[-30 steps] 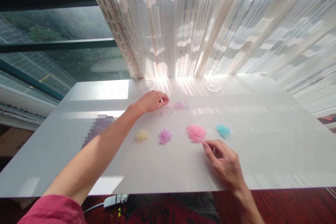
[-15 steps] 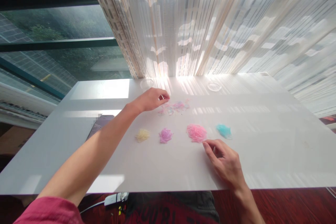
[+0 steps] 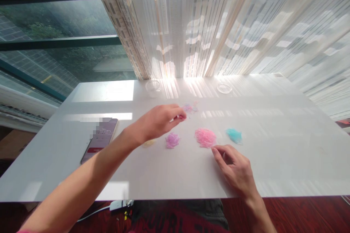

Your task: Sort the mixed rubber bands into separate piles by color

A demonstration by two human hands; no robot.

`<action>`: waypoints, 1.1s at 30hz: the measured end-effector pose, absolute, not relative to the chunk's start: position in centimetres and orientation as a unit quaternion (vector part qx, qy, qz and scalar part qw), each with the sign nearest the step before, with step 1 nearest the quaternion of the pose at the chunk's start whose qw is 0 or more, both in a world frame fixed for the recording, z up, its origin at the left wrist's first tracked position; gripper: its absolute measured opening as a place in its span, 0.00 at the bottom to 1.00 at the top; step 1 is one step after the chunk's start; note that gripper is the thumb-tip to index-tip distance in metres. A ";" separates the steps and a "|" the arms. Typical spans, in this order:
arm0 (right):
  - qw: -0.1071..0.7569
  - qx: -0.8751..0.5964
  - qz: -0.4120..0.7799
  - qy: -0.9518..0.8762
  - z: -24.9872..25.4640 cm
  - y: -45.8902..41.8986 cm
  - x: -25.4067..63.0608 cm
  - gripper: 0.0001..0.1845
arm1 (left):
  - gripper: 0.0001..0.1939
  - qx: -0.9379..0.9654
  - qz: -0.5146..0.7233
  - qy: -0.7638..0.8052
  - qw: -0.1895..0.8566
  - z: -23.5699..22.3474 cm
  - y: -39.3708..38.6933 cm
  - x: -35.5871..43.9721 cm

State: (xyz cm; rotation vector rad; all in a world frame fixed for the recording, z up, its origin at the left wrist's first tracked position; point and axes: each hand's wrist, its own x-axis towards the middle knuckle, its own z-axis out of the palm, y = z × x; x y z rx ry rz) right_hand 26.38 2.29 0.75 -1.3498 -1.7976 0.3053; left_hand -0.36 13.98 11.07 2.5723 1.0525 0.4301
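My left hand (image 3: 166, 119) is over the middle of the table, thumb and fingers pinched together. Whatever is between its fingertips is too small to make out. Just beyond it lies a loose mixed heap of thin pastel bands (image 3: 189, 108), partly covered by the hand. My right hand (image 3: 235, 165) rests curled on the table, thumb and index tips together at the lower edge of the pink pile (image 3: 205, 138); anything in them is hidden. A purple pile (image 3: 172, 140) and a teal pile (image 3: 234, 135) sit in the same row. My left wrist partly hides the yellow pile (image 3: 149, 143).
A phone (image 3: 101, 140) with a lit screen lies at the left, partly under my left forearm. Two clear round dishes (image 3: 224, 87) stand along the far edge of the white table (image 3: 273, 153). Behind them hangs a sheer curtain (image 3: 186, 25). A power strip (image 3: 120, 205) is below the front edge.
My left hand has moved nearer and slightly right, away from the mixed heap's left side, and now covers part of the yellow pile. More of the phone shows. My right hand stays put.
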 end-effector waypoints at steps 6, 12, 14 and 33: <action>0.417 -0.538 0.124 -0.722 0.7 2.3 26.4 0.08 | 0.10 0.922 0.014 0.361 0.137 9.0 5.6 1.0; 0.415 -0.539 0.124 -0.722 0.4 2.3 26.4 0.07 | 0.08 0.906 -0.029 0.384 0.175 6.4 3.0 1.5; 0.416 -0.534 0.119 -0.726 0.4 2.3 26.4 0.06 | 0.08 0.902 -0.012 0.386 0.195 5.7 2.9 1.5; 0.291 -0.448 0.216 -0.817 0.6 -0.2 22.8 0.13 | 0.13 0.854 0.184 0.456 0.170 2.4 -0.2 -1.0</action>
